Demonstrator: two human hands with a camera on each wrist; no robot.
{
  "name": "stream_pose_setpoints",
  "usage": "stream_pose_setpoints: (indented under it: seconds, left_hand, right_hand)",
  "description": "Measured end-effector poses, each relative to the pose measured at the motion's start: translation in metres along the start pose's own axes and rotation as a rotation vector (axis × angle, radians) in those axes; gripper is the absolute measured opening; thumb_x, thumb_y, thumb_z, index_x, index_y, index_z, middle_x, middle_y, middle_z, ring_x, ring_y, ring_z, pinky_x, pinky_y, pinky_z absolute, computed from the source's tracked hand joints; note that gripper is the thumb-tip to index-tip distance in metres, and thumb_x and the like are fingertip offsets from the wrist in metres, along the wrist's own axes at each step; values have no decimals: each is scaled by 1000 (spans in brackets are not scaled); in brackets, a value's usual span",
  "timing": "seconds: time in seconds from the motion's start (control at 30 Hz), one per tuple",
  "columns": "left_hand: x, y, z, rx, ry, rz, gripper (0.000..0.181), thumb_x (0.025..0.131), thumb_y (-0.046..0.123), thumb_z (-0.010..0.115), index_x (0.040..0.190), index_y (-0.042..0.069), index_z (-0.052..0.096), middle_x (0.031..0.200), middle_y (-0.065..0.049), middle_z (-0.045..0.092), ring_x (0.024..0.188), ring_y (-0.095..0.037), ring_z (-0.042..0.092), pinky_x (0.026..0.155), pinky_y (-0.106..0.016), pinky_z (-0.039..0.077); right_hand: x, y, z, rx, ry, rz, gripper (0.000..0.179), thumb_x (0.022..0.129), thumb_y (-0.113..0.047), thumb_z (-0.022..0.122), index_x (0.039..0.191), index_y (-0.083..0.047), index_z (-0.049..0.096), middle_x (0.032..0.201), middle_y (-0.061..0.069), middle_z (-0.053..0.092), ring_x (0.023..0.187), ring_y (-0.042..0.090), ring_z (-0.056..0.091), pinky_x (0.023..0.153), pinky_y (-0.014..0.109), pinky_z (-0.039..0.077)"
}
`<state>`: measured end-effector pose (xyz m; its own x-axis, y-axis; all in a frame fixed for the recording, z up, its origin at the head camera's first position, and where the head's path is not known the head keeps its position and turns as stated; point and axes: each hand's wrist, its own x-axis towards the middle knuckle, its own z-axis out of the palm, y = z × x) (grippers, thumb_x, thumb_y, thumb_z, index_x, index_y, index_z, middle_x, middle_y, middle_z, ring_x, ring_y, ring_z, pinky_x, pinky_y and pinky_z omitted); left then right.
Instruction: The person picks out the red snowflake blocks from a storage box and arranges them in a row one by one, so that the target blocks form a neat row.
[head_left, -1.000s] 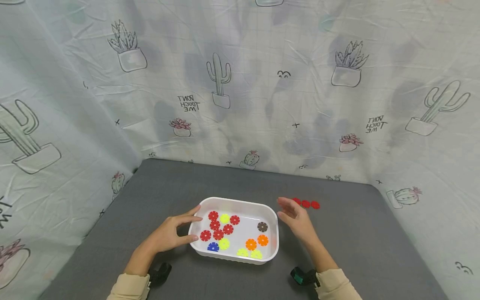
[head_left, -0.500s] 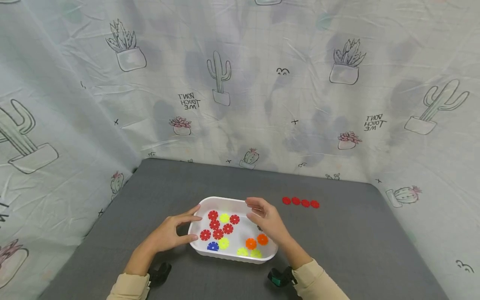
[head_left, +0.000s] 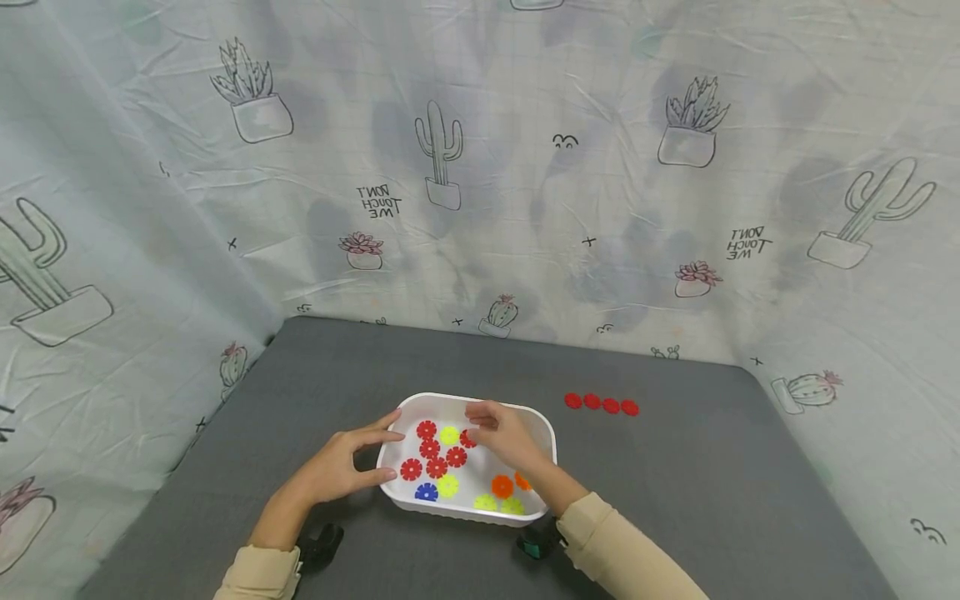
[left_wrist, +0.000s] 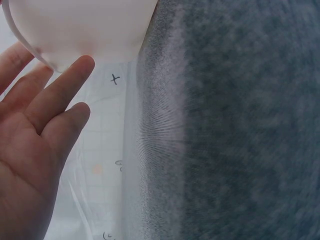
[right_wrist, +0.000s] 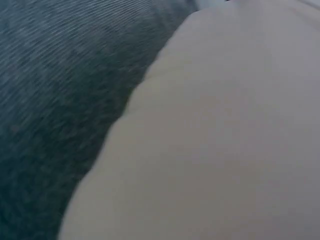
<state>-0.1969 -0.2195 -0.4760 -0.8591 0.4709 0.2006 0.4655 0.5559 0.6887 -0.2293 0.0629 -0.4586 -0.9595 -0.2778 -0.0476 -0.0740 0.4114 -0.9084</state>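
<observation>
A white plastic tray [head_left: 495, 517] stands on the grey table, holding several flat, notched flower-shaped discs. Among these are red discs [head_left: 437, 467], yellow discs [head_left: 447, 486], a blue disc [head_left: 426, 492] and orange discs [head_left: 502, 487]. My left hand [head_left: 339, 468] rests against the tray's left end, thumb and fingers spread at the rim. In the left wrist view, its extended fingers [left_wrist: 60, 97] touch the tray's outer wall. My right hand [head_left: 506, 435] is over the tray, relaxed fingers apart from the thumb, partly covering a red disc [head_left: 467, 439]. Whether it touches that disc cannot be told.
A short row of several red discs [head_left: 602, 403] lies on the table [head_left: 697, 483], beyond the tray to the right. Behind the table hangs a pale curtain [head_left: 510, 208] with cactus drawings. A beige sleeve [right_wrist: 200, 140] fills most of the right wrist view.
My right hand has moved left from beside the row of red discs, across the tray's right end to its middle. The brown disc is now hidden under it. My left hand stays put.
</observation>
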Motion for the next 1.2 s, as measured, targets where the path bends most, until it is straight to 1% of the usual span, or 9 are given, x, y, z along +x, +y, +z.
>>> stream_pose_setpoints:
  seconds: [0.23,0.37,0.5,0.67,0.87,1.07,1.13,1.2]
  left_hand:
    - [1,-1,0,5,10,-7,52,78,32,75,123,10,64,148,-9,41,130,-36,46,97,-62,41]
    - [2,-1,1,-4,5,-13,52,78,34,74,124,11,63,148,-9,41,130,-37,45,97,-63,40]
    - [2,-1,1,-9,-1,-19,53,79,36,74,124,11,63,149,-9,40,131,-37,44,98,-63,39]
    - [2,1,1,-15,-2,-22,53,79,37,74,124,11,63,149,-9,40,131,-38,44,98,-64,39]
    - [2,1,2,-15,-3,-19,53,79,38,73,124,11,63,149,-9,40,131,-38,43,98,-64,38]
    - [2,0,3,-18,-5,-13,51,79,35,73,124,11,63,149,-9,40,131,-38,43,98,-64,38]
    - [2,-1,3,-19,-3,-14,51,79,35,74,124,11,63,149,-9,40,131,-37,44,98,-64,39]
    - [2,-1,4,-13,-2,-18,51,79,35,74,124,12,63,149,-8,40,132,-37,44,98,-64,39]
  right_hand:
    - [7,8,1,-57,18,59,34,85,-5,67,119,-2,62,118,13,64,111,31,59,97,44,48]
    - [8,11,2,-89,20,79,33,84,-4,68,117,-2,64,116,12,66,108,29,60,96,43,49]
    - [8,13,4,-138,24,110,33,83,-5,70,115,-5,65,114,9,67,104,25,60,94,41,51]
    - [8,16,7,-189,25,132,37,81,-6,72,118,-8,66,115,6,67,105,23,60,93,40,51]
    - [9,20,10,-241,0,94,39,82,-5,71,120,-8,64,117,6,66,104,22,59,97,42,49]
    - [9,18,13,-381,-1,11,38,78,-3,73,115,-5,65,108,6,66,92,17,57,93,39,51]
    - [8,18,14,-422,2,-5,37,78,-4,74,114,-6,65,105,5,66,89,16,56,92,37,52]
    - [7,18,15,-443,3,-1,36,78,-5,75,112,-7,64,102,3,65,88,15,56,92,36,52]
